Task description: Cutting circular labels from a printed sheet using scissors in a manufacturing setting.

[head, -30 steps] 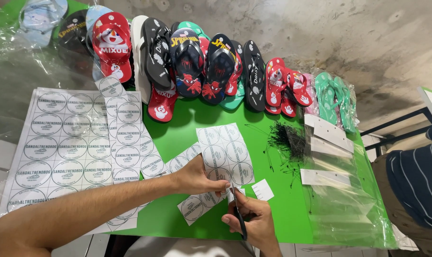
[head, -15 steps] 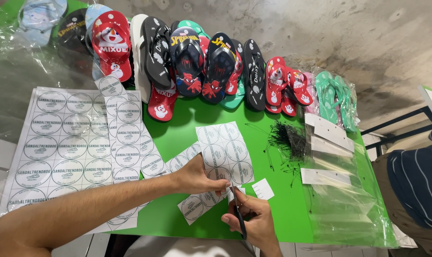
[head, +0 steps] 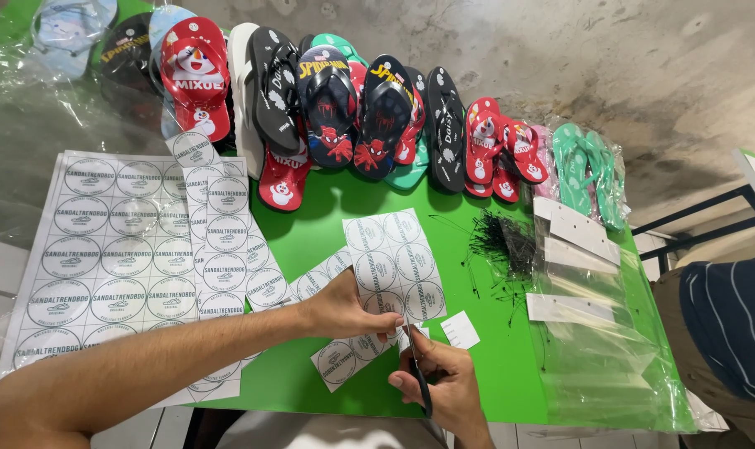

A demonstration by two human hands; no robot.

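White paper is pinched in my left hand (head: 344, 312): a small sheet of round labels (head: 394, 262) held at its lower edge, lying on the green table (head: 494, 374). My right hand (head: 444, 387) is closed around black scissors (head: 417, 370), blades at that sheet's bottom edge. Larger label sheets (head: 103, 258) lie to the left, and flip-flops (head: 352, 108) line the far edge.
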